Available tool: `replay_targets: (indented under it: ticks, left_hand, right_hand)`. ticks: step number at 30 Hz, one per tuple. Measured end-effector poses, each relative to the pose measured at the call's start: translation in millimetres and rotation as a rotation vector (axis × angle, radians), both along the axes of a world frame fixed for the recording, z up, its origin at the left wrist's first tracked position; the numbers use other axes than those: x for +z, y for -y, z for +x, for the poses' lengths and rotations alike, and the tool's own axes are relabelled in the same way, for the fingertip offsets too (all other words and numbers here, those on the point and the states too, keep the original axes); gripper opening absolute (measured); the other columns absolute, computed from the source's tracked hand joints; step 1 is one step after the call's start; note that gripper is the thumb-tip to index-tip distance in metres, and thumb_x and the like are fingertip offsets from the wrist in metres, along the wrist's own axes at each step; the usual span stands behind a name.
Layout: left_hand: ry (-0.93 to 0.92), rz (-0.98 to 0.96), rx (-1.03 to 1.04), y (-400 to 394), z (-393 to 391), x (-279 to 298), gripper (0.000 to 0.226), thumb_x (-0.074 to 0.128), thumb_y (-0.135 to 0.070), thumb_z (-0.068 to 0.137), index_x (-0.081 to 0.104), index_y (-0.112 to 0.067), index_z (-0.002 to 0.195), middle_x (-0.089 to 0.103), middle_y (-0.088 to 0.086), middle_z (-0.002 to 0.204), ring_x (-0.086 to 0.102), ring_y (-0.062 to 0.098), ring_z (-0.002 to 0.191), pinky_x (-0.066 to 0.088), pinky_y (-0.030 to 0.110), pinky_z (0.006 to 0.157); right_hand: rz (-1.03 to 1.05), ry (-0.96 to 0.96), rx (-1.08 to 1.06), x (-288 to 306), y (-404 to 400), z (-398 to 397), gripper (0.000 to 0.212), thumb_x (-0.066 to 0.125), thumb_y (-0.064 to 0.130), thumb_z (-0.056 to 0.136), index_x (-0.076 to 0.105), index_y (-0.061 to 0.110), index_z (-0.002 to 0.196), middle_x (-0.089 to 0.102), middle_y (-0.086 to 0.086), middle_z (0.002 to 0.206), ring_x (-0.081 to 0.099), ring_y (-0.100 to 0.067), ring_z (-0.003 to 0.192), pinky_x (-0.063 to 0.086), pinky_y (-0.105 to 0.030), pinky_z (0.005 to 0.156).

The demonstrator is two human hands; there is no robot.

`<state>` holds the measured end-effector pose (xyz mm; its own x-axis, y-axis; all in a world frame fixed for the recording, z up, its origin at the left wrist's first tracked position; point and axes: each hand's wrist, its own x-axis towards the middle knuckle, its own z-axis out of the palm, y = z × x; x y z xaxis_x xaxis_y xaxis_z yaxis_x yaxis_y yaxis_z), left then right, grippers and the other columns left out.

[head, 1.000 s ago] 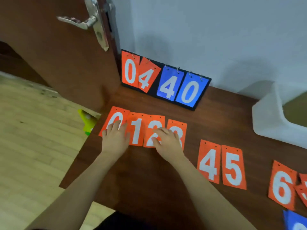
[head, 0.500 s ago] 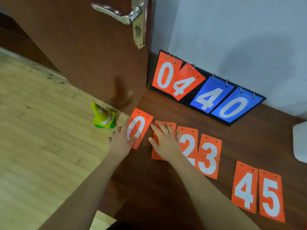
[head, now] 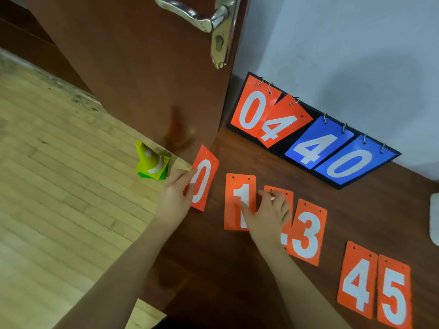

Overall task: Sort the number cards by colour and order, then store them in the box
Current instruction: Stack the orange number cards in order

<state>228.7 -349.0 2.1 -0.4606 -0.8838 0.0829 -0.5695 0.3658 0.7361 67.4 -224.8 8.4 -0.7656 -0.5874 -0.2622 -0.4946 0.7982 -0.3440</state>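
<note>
Six loose orange cards lie on the brown table, in a row running from far left to near right: 0 card, 1 card, 2 card (mostly hidden under the hand), 3 card, 4 card, 5 card. 0 sits at the table's left edge, tilted, apart from 1. 1 stands alone with a gap on its left. 2 and 3 overlap or touch; can't tell which. 4 and 5 are side by side, edges touching, with a gap between them and 3.

Left hand: fingers straight, resting on the left edge of the 0 card; the palm hangs off the table edge.
Right hand: fingers slightly bent, lying flat across the 1 and 2 cards, thumb on the 1. No grip visible; it's pressing, not pinching.
The hands are apart, one card-gap between them.

Far side: one black flip scoreboard leaning on the wall, four cards on rings, two orange (0, 4) and two blue (4, 0). The orange 4 hangs crooked.

One white object is cut off at the right edge. Left of the table, one stack of yellow and green cones stands on the wood floor. One brown door with one metal handle is far left.
</note>
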Motion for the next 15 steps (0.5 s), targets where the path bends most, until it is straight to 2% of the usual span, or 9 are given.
replay_targets:
  ticks: [3, 6, 9, 13, 15]
  left_hand:
    - [0.024, 0.113, -0.013, -13, -2, -2, 0.044, 0.054, 0.000, 0.086, 0.055, -0.014, 0.127, 0.053, 0.006, 0.105, 0.056, 0.020, 0.089, 0.039, 0.017, 0.076]
    - [0.092, 0.184, 0.010, -21, -3, -1, 0.049, 0.052, -0.003, 0.087, 0.047, -0.019, 0.134, 0.048, 0.006, 0.113, 0.052, 0.016, 0.094, 0.040, 0.019, 0.081]
    - [0.112, 0.196, 0.024, -25, -3, 4, 0.051, 0.052, -0.005, 0.088, 0.043, -0.019, 0.137, 0.045, 0.005, 0.114, 0.049, 0.015, 0.093, 0.041, 0.020, 0.081]
    - [0.150, 0.150, 0.046, -27, 1, 3, 0.054, 0.054, -0.008, 0.087, 0.040, -0.018, 0.138, 0.046, 0.009, 0.115, 0.055, 0.023, 0.089, 0.047, 0.028, 0.075]
    - [0.210, 0.151, 0.036, -32, 2, 1, 0.055, 0.055, -0.013, 0.087, 0.038, -0.018, 0.139, 0.046, 0.010, 0.121, 0.057, 0.025, 0.095, 0.050, 0.032, 0.078]
  right_hand:
    - [0.066, 0.041, 0.005, -5, -1, 10, 0.074, 0.065, 0.055, 0.076, 0.039, 0.020, 0.136, 0.025, -0.006, 0.143, 0.022, -0.028, 0.134, 0.017, -0.042, 0.111]
    - [0.077, 0.089, -0.035, -3, 8, 12, 0.072, 0.070, 0.047, 0.076, 0.039, 0.018, 0.134, 0.023, -0.008, 0.144, 0.020, -0.030, 0.135, 0.018, -0.042, 0.111]
    - [0.092, 0.103, -0.002, -2, 17, 11, 0.059, 0.071, 0.040, 0.077, 0.047, 0.018, 0.126, 0.026, -0.007, 0.142, 0.024, -0.029, 0.132, 0.018, -0.041, 0.110]
    - [0.092, 0.090, -0.010, -3, 12, 9, 0.075, 0.071, 0.045, 0.076, 0.034, 0.018, 0.135, 0.024, -0.009, 0.145, 0.024, -0.030, 0.135, 0.019, -0.043, 0.111]
    - [0.103, 0.095, 0.010, -4, 8, 8, 0.076, 0.070, 0.047, 0.076, 0.033, 0.019, 0.136, 0.023, -0.009, 0.145, 0.023, -0.030, 0.135, 0.020, -0.043, 0.111]
